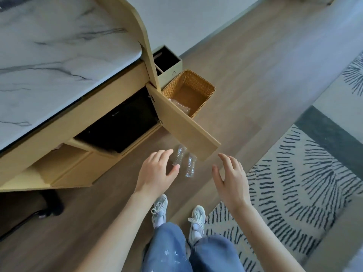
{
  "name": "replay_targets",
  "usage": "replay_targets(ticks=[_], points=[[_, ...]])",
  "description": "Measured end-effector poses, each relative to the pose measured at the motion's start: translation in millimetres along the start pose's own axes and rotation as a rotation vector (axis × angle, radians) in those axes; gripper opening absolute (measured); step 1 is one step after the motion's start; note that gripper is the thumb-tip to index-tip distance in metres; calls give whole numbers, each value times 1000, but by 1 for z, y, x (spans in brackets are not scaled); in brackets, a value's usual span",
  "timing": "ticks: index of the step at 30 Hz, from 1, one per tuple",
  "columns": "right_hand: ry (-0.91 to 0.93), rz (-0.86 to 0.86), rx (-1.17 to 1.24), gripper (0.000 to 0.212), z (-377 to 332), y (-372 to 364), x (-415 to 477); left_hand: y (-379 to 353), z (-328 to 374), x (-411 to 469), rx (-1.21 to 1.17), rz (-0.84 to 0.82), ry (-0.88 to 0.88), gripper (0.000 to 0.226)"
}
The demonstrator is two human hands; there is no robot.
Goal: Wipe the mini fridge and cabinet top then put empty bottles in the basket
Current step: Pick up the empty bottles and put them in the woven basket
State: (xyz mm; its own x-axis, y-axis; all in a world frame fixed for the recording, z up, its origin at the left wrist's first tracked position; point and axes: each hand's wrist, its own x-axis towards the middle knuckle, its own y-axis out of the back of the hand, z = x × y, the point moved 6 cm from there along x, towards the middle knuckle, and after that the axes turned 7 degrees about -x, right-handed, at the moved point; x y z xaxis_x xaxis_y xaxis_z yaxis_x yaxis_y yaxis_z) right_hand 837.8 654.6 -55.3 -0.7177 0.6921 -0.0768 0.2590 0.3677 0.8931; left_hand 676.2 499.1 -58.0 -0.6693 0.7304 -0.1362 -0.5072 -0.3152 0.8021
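Two clear empty plastic bottles lie on the wooden floor: one just past the fingertips of my left hand, the other a little to its right. My left hand is open, its fingers curved beside the first bottle, not gripping it. Further right, my right hand hovers open with fingers spread and holds nothing. A wicker basket stands on the floor beyond the open cabinet door; a crumpled clear bottle lies inside it. The black mini fridge sits in the cabinet under the marble top.
The open cabinet door juts out between the floor bottles and the basket. A beige open box stands behind the basket against the wall. A patterned rug covers the floor on the right. My feet stand just below the bottles.
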Motion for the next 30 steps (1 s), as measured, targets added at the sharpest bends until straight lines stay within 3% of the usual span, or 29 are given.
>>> replay_targets(ticks=[7,19,24,30], points=[[-104,-55,14,37,41,-184,49,-133,-122,82,14,-146,-7,49],[-296,-127,-9,50,228,-582,111,-489,-386,193,-130,-246,201,56],[-420,-168,-19,58,272,-671,123,-561,-439,217,-203,-208,365,62],[-579,-172,43,77,304,-724,131,-603,-463,230,-207,-206,432,70]])
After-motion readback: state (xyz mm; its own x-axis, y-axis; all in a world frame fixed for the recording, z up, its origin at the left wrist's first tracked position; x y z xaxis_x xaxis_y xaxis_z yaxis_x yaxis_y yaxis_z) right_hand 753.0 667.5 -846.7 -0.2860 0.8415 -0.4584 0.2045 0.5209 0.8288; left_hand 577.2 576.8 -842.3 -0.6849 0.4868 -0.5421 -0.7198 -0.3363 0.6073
